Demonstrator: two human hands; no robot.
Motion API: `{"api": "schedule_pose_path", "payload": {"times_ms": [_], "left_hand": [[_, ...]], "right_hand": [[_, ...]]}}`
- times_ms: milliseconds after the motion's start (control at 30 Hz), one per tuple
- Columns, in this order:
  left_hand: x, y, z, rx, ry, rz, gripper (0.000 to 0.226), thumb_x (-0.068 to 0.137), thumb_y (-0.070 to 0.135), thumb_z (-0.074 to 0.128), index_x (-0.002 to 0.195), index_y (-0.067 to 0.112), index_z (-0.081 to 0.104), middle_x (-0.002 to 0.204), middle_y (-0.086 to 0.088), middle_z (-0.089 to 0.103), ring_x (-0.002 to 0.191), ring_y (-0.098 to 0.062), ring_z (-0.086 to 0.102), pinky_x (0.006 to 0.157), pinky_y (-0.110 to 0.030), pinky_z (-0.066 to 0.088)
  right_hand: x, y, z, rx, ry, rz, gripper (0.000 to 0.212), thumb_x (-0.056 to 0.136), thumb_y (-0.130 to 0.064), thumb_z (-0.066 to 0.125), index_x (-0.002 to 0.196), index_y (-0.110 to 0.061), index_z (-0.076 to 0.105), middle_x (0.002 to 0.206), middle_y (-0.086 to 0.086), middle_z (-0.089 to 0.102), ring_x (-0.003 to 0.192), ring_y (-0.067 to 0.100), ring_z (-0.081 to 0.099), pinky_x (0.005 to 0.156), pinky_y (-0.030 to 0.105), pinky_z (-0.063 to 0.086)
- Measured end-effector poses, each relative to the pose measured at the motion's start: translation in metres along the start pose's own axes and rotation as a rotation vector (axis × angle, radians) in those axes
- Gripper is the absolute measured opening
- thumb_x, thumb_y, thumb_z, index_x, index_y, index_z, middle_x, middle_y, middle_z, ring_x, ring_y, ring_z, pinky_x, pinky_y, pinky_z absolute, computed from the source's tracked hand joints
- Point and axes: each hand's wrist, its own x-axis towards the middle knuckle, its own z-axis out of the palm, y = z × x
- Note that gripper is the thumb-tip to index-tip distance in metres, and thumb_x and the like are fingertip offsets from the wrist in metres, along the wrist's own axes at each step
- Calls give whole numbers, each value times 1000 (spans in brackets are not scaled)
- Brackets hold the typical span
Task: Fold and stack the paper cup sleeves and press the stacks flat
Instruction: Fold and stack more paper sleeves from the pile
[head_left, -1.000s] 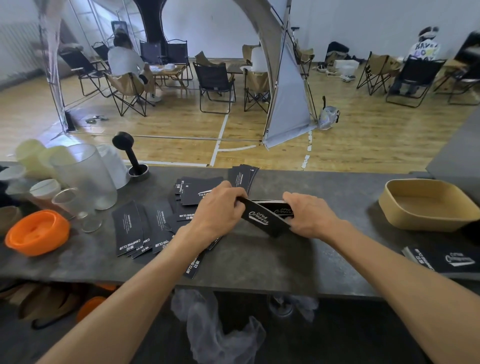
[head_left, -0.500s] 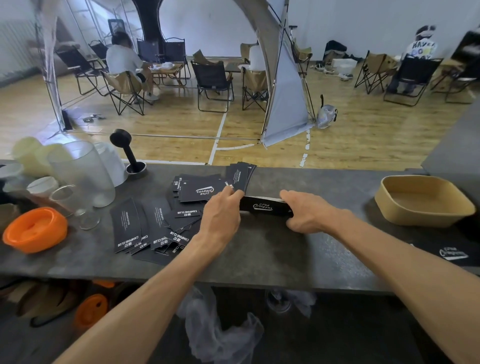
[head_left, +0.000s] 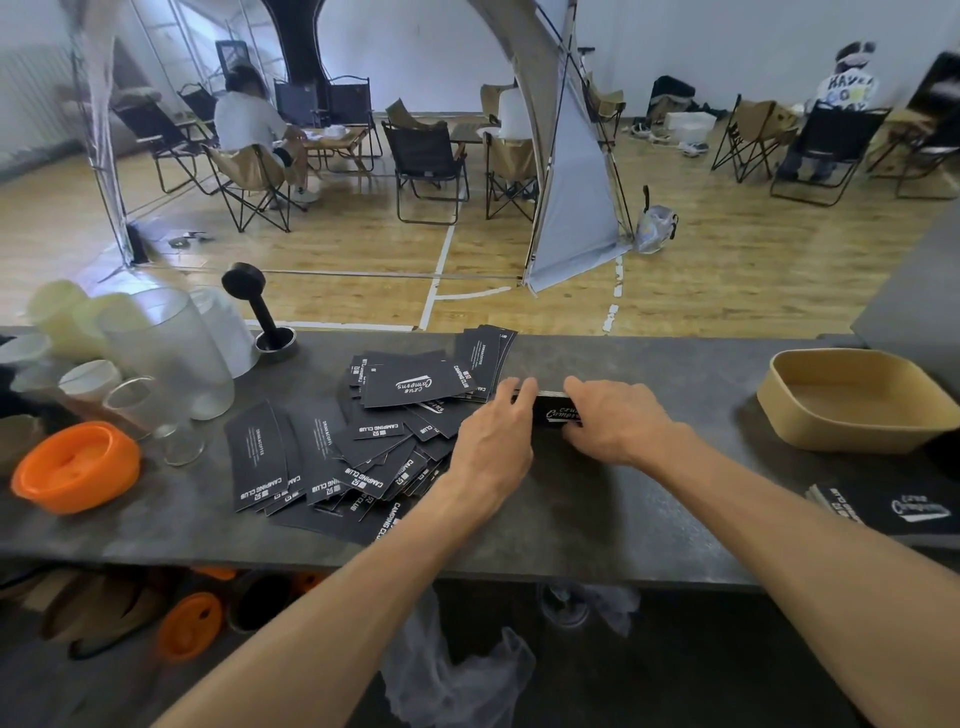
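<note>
i'm squaring a small stack (head_left: 557, 414) w/ both hands, left hand (head_left: 496, 447) and right hand (head_left: 615, 423) pinching its ends; big loose sleeve pile (head_left: 363, 441) on counter (head_left: 597, 519) still waiting, task prob. under halfway.

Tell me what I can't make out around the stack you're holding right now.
Head view only:
- Stack of sleeves: both ends hidden under the left hand and right hand; its count is unreadable.
- Right-hand fingertips: hidden behind the stack, so the grip is unclear.
- Second sleeve pile: cut off by the right edge.
- Loose sleeves: small print too fine to read.
</note>
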Motion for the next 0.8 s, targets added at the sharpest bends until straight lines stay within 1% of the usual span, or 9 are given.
{"api": "schedule_pose_path", "payload": {"times_ms": [67, 133, 200, 267, 333, 433, 600, 733, 800], "left_hand": [[10, -10, -8, -16, 14, 14, 31, 94, 11, 44, 122, 16, 54, 121, -3, 57, 91, -35, 64, 69, -39, 45], [23, -29, -17, 1, 50, -39, 27, 93, 13, 43, 112, 14, 62, 109, -7, 63, 94, -34, 62, 78, -41, 45], [33, -54, -25, 86, 38, -105, 31, 90, 11, 47, 117, 13, 62, 113, -11, 64, 104, -32, 58, 89, -42, 41], [39, -77, -29, 181, -69, -174, 38, 89, 14, 52, 127, 11, 55, 125, -13, 59, 116, -32, 52, 99, -43, 38], [42, -92, -30, 213, -192, -211, 46, 90, 24, 59, 133, 11, 49, 133, -14, 54, 124, -33, 48, 104, -45, 35], [45, -101, -31, 184, -229, -196, 46, 90, 33, 64, 129, 13, 50, 131, -12, 53, 123, -32, 48, 104, -44, 35], [44, -102, -35, 154, -114, -157, 53, 80, 43, 74, 123, 19, 53, 120, -6, 54, 115, -28, 49, 100, -41, 35], [45, -102, -39, 126, -80, -146, 59, 80, 49, 73, 127, 21, 52, 123, -3, 60, 116, -26, 53, 98, -43, 36], [46, -99, -43, 81, -48, -150, 58, 80, 52, 72, 126, 22, 53, 122, -1, 62, 114, -25, 56, 97, -43, 37]], "right_hand": [[0, -5, 7, -15, 68, 33, 29, 90, -42, 53, 104, -21, 38, 106, 2, 61, 96, 27, 62, 72, 38, 45], [-1, -6, 10, 12, 95, 48, 30, 90, -42, 53, 104, -19, 38, 107, 4, 59, 98, 28, 62, 71, 37, 45], [0, -5, 11, 32, 86, 41, 29, 90, -41, 52, 100, -19, 37, 106, 4, 58, 96, 28, 61, 70, 36, 43], [2, -3, 11, 46, 87, 43, 28, 89, -41, 52, 100, -20, 36, 104, 3, 58, 95, 27, 61, 70, 36, 42], [3, -3, 12, 57, 100, 46, 29, 88, -42, 53, 99, -21, 37, 103, 2, 57, 94, 26, 60, 69, 35, 42], [4, -3, 13, 65, 112, 46, 29, 87, -43, 53, 99, -21, 37, 102, 1, 56, 92, 25, 60, 69, 35, 42], [5, -2, 14, 69, 122, 43, 29, 87, -43, 53, 98, -21, 38, 101, 1, 57, 92, 26, 60, 69, 36, 44], [4, -3, 12, 73, 118, 45, 28, 87, -42, 53, 97, -22, 36, 101, 1, 56, 94, 26, 60, 68, 35, 41], [3, -3, 12, 76, 112, 46, 28, 88, -42, 53, 98, -22, 37, 103, 2, 57, 95, 26, 60, 70, 36, 43]]}}
